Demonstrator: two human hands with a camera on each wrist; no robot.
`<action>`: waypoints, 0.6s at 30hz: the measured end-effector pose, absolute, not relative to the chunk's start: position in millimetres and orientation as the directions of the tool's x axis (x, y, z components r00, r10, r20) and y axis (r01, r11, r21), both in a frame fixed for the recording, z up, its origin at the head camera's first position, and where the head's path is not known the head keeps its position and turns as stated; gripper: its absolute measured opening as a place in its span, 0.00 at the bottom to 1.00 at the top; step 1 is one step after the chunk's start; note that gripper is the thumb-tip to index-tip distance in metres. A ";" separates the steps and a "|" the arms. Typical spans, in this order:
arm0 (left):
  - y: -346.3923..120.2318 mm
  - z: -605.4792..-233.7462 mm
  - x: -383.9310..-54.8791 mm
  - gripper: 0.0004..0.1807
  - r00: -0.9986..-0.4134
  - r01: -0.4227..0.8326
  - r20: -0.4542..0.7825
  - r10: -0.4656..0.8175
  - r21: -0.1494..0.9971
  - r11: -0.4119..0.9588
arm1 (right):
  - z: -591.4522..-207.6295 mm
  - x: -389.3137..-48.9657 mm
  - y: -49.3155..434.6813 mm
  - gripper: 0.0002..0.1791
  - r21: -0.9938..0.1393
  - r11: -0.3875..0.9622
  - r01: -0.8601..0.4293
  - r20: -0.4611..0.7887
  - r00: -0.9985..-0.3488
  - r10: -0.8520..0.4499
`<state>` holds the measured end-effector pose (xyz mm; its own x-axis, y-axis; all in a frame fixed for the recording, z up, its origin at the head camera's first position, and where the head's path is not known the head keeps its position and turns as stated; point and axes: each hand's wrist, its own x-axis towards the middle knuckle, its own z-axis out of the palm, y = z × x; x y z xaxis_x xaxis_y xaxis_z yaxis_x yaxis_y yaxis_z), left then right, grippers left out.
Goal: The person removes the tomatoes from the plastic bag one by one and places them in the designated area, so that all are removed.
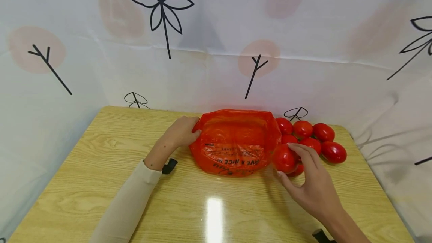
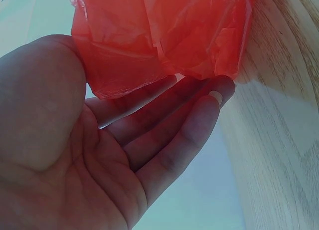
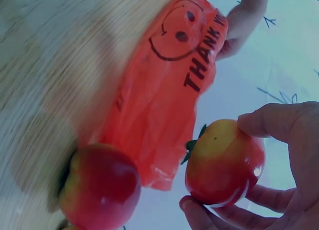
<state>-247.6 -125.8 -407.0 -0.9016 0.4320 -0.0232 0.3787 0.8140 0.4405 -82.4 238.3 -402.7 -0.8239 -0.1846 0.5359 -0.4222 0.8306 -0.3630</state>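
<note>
A red plastic bag (image 1: 233,123) with printed lettering lies in the middle of the wooden table, its mouth spread wide. My left hand (image 1: 182,132) grips the bag's left edge; in the left wrist view the red film (image 2: 164,35) runs between thumb and fingers. At the bag's right side my right hand (image 1: 315,188) holds a shiny red tomato (image 1: 284,159) between thumb and fingers. The right wrist view shows this tomato (image 3: 224,165) with a yellowish patch and a green leafy top. Another red fruit (image 3: 102,185) sits near it, overlapping the bag's end in that view.
Several more red fruits (image 1: 323,132) are grouped at the back right of the table (image 1: 84,160), close to the bag. Behind the table hangs a white cloth (image 1: 209,74) with plant drawings. A black strap end (image 1: 170,166) shows beside the left wrist.
</note>
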 end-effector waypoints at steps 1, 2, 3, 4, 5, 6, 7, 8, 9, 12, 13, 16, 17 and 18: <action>-125.8 -406.9 -247.5 0.17 -0.902 0.378 -0.023 0.432 0.441 0.814 | -402.6 -82.1 239.5 0.45 -0.363 0.832 -0.421 0.537 -0.823 -0.182; -125.8 -406.8 -247.4 0.17 -0.902 0.377 -0.024 0.432 0.444 0.813 | -402.4 -81.9 240.7 0.44 -0.361 0.833 -0.418 0.538 -0.823 -0.181; -125.9 -406.9 -247.5 0.17 -0.902 0.376 -0.025 0.431 0.445 0.812 | -402.5 -81.6 241.9 0.44 -0.360 0.836 -0.415 0.538 -0.824 -0.178; -125.8 -406.9 -247.6 0.17 -0.902 0.377 -0.024 0.431 0.446 0.812 | -402.5 -81.2 243.2 0.44 -0.358 0.838 -0.412 0.538 -0.824 -0.175; -125.7 -406.9 -247.8 0.17 -0.902 0.376 -0.024 0.431 0.447 0.812 | -402.7 -80.8 244.5 0.44 -0.357 0.841 -0.407 0.537 -0.826 -0.172; -125.7 -407.0 -248.0 0.17 -0.902 0.376 -0.025 0.431 0.448 0.811 | -402.9 -80.3 245.7 0.44 -0.357 0.843 -0.402 0.536 -0.827 -0.168; -125.8 -406.9 -247.9 0.16 -0.902 0.376 -0.025 0.432 0.450 0.811 | -403.3 -79.9 247.0 0.44 -0.354 0.846 -0.398 0.536 -0.828 -0.165; -125.7 -407.1 -248.1 0.16 -0.902 0.376 -0.025 0.432 0.450 0.810 | -403.6 -79.4 248.3 0.44 -0.354 0.848 -0.394 0.536 -0.829 -0.161; -125.8 -407.3 -248.2 0.16 -0.901 0.377 -0.024 0.433 0.450 0.810 | -403.9 -79.0 249.6 0.44 -0.355 0.849 -0.392 0.537 -0.829 -0.158; -125.8 -407.5 -248.3 0.16 -0.900 0.379 -0.021 0.435 0.453 0.807 | -405.0 -77.9 253.3 0.45 -0.358 0.850 -0.386 0.540 -0.828 -0.149; -125.9 -407.4 -248.1 0.16 -0.900 0.380 -0.020 0.436 0.453 0.806 | -405.5 -77.6 254.5 0.44 -0.358 0.850 -0.386 0.542 -0.827 -0.147; -126.0 -407.1 -247.6 0.16 -0.899 0.381 -0.020 0.438 0.456 0.804 | -406.7 -77.0 257.6 0.44 -0.359 0.852 -0.381 0.541 -0.829 -0.143; -126.1 -406.9 -247.3 0.17 -0.899 0.381 -0.021 0.438 0.456 0.804 | -407.0 -77.0 258.7 0.44 -0.360 0.853 -0.378 0.539 -0.830 -0.141; -126.1 -406.8 -247.0 0.17 -0.899 0.381 -0.022 0.437 0.455 0.805 | -407.3 -76.6 259.6 0.45 -0.359 0.856 -0.372 0.535 -0.834 -0.138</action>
